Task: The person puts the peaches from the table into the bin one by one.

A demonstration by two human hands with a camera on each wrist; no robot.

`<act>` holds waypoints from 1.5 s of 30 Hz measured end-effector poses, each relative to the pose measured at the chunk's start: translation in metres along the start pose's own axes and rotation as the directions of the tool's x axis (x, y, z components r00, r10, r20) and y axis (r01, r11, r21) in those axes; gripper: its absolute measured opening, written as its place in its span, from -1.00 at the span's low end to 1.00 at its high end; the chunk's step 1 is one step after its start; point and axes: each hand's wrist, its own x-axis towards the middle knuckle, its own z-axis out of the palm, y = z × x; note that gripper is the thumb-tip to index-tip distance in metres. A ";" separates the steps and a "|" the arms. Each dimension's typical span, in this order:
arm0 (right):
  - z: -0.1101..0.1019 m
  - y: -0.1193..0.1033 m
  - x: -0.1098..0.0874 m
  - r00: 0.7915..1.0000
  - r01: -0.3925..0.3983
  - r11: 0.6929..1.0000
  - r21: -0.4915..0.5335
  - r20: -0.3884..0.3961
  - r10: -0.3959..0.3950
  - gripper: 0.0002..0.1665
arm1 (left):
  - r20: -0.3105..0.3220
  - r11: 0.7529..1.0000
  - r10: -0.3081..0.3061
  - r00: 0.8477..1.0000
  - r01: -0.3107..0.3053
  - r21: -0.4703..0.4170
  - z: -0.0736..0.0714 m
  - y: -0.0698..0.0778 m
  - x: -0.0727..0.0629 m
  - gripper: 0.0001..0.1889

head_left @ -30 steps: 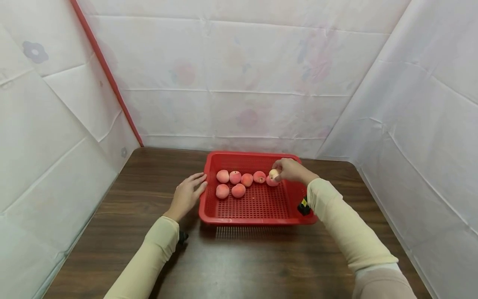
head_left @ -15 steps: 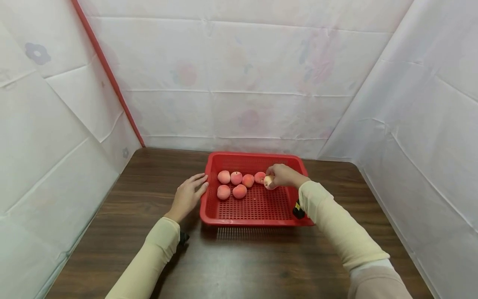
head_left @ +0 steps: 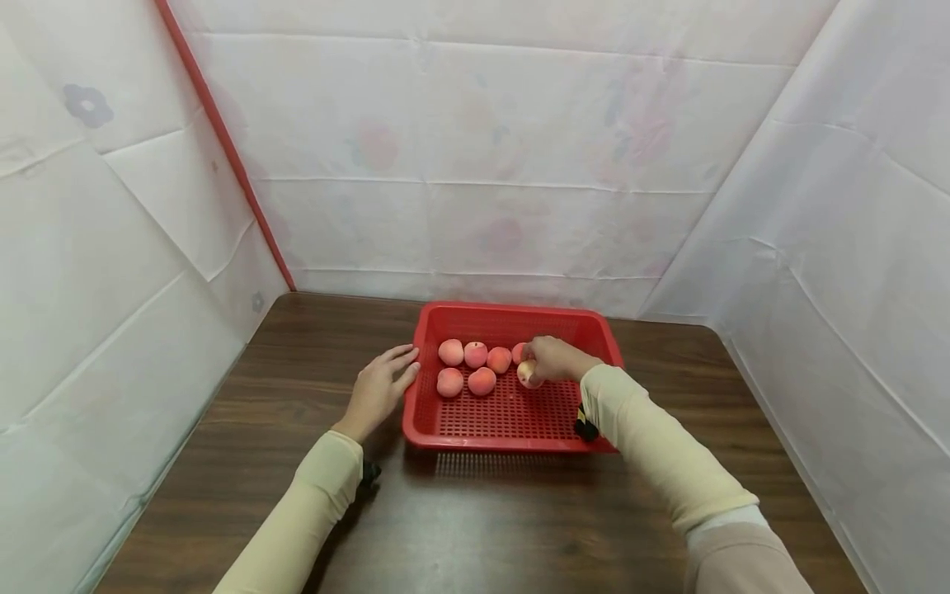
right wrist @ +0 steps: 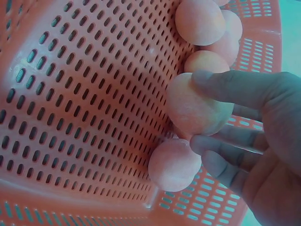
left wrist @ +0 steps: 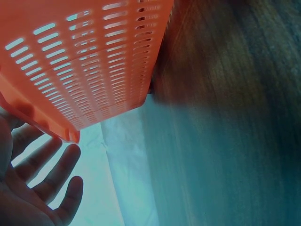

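Note:
In the head view a red plastic basket [head_left: 512,445] holds several peaches, such as a rosy one [head_left: 449,382] and a more orange one [head_left: 482,381]. My right hand [head_left: 560,360] is inside the basket and pinches a pale yellow-pink peach [head_left: 526,374] between thumb and fingers. The right wrist view shows this held peach [right wrist: 200,106] over the slotted floor, with another peach [right wrist: 174,165] beside the fingertips. At the basket's left rim is my left hand [head_left: 377,389], its fingers spread and fairly straight. The left wrist view shows those fingers [left wrist: 66,165] along the rim [left wrist: 70,134].
The basket stands on a dark brown wooden table [head_left: 297,363]. White patterned sheets [head_left: 475,165] hang behind and on both sides, with a red strip [head_left: 230,148] at the back left corner. Dark wrist cameras sit at both cuffs.
My right hand has moved left and nearer the basket's front with the peach in its grip. My left hand has stayed at the left rim. The head view has shifted slightly.

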 end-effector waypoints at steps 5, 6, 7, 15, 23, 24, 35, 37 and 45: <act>0.002 -0.002 0.004 0.999 0.050 0.999 -0.020 0.003 -0.050 -0.65 | -0.025 1.000 0.007 1.000 -0.007 -0.004 0.000 0.001 -0.001 -0.61; 0.002 -0.002 0.005 0.998 0.058 0.998 -0.024 0.003 -0.058 -0.64 | -0.025 1.000 0.007 1.000 -0.007 -0.001 0.000 0.001 -0.001 -0.60; 0.002 -0.002 0.005 0.998 0.064 0.997 -0.030 0.003 -0.064 -0.61 | -0.023 1.000 0.005 1.000 -0.005 -0.002 0.000 0.001 -0.001 -0.60; 0.006 -0.009 0.012 0.997 0.083 0.994 -0.065 0.012 -0.083 -0.66 | -0.010 1.000 -0.004 1.000 0.004 -0.004 0.002 -0.001 0.000 -0.59; 0.012 -0.010 0.019 0.993 0.114 0.985 -0.127 0.046 -0.109 -0.67 | -0.008 1.000 -0.005 1.000 0.005 -0.007 0.003 -0.001 -0.001 -0.59; 0.013 -0.010 0.019 0.993 0.115 0.984 -0.135 0.047 -0.109 -0.70 | -0.007 1.000 -0.005 1.000 0.005 -0.006 0.004 -0.002 -0.001 -0.59; 0.015 -0.009 0.020 0.991 0.130 0.978 -0.164 0.029 -0.127 -0.75 | -0.006 1.000 -0.011 1.000 0.011 -0.006 0.004 -0.001 0.000 -0.58; 0.015 -0.010 0.020 0.991 0.131 0.977 -0.170 0.028 -0.128 -0.72 | -0.011 1.000 -0.005 1.000 0.004 -0.006 0.004 -0.001 0.000 -0.59; 0.014 -0.013 0.020 0.990 0.138 0.971 -0.193 0.017 -0.137 -0.74 | -0.015 1.000 -0.012 1.000 0.012 -0.008 0.004 -0.003 0.000 -0.59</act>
